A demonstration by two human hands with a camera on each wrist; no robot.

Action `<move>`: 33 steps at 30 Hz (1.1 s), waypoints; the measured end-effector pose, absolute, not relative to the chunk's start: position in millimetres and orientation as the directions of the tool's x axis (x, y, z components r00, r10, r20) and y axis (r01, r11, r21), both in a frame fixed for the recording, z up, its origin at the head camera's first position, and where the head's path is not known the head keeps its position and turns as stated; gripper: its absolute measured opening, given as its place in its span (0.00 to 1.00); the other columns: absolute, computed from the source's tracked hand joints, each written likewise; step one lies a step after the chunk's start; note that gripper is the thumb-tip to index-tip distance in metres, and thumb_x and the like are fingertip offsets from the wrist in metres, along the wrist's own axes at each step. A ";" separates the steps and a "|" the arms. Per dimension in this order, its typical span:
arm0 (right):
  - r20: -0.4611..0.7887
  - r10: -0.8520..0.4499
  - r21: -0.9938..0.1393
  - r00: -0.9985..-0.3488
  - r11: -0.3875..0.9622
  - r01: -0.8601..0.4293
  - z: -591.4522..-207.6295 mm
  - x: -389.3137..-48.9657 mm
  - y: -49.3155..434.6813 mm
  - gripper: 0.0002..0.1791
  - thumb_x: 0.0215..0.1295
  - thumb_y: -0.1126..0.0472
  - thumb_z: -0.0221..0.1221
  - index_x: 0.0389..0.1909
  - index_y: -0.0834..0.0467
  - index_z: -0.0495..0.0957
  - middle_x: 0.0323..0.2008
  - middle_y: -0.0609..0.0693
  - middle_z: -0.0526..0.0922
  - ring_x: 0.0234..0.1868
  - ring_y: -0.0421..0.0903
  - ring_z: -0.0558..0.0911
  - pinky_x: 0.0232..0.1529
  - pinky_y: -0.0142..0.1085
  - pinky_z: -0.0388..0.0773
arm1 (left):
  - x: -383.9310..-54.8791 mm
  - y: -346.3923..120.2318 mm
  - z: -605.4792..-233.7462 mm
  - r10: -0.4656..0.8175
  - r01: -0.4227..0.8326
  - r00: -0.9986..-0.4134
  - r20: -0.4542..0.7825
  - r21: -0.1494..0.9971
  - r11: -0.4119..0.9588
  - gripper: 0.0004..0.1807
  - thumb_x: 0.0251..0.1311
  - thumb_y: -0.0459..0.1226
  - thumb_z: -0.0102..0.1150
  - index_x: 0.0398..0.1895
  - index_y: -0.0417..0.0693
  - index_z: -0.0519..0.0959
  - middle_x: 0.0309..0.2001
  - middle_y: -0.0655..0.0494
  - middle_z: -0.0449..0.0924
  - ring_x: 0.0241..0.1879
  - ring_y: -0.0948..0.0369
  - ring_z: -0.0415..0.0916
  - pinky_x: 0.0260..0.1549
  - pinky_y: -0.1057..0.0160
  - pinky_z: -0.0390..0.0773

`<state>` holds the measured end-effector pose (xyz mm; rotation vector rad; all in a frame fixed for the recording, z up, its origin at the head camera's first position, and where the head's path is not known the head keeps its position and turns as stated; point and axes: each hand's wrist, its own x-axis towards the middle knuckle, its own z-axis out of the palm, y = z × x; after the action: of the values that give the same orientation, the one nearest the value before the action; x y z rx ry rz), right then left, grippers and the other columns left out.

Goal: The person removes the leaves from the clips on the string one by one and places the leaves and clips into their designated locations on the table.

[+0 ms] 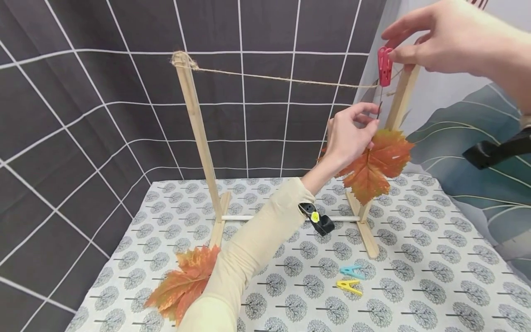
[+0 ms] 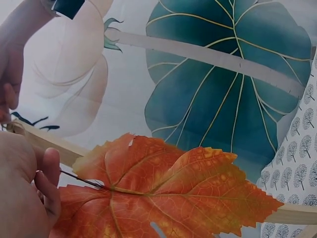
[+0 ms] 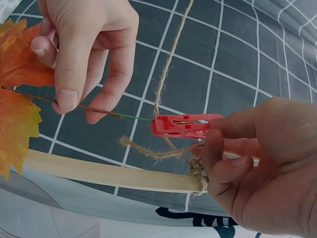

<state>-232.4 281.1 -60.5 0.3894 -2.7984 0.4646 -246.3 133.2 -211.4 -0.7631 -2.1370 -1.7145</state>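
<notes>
With my left hand (image 1: 350, 131) I pinch the thin stem (image 3: 94, 108) of an orange artificial maple leaf (image 1: 375, 161), which hangs below my fingers near the right post. My right hand (image 1: 460, 41), at the top of that post, pinches the handle end of a red clothespin (image 1: 385, 67). In the right wrist view the clothespin's nose sits at the twine (image 3: 171, 64), and the green wire tip of the stem meets it. Whether the clothespin bites on both cannot be told. The left wrist view shows the leaf (image 2: 163, 188) close up beside my fingers.
The twine runs between a left wooden post (image 1: 199, 133) and a right wooden post (image 1: 401, 99). A white rod (image 1: 344, 218) joins their feet. On the tree-print tablecloth (image 1: 298, 304) lie a blue clothespin (image 1: 352, 272), a yellow clothespin (image 1: 349, 287) and another maple leaf (image 1: 184, 286).
</notes>
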 end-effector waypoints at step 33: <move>0.311 -0.148 -0.321 -0.939 0.914 -0.250 -59.7 -231.6 279.5 0.23 0.75 0.59 0.52 0.68 0.58 0.71 0.63 0.69 0.68 0.56 0.70 0.67 0.46 0.25 0.73 | -248.1 134.7 -208.3 0.185 0.561 -0.822 0.539 0.821 0.103 0.08 0.63 0.32 0.66 0.44 0.48 0.86 0.27 0.65 0.83 0.13 0.70 0.76 0.18 0.72 0.78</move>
<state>-231.6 279.5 -59.7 0.2964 -2.7936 0.5219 -248.1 134.7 -208.3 -0.7368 -2.0863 -1.7745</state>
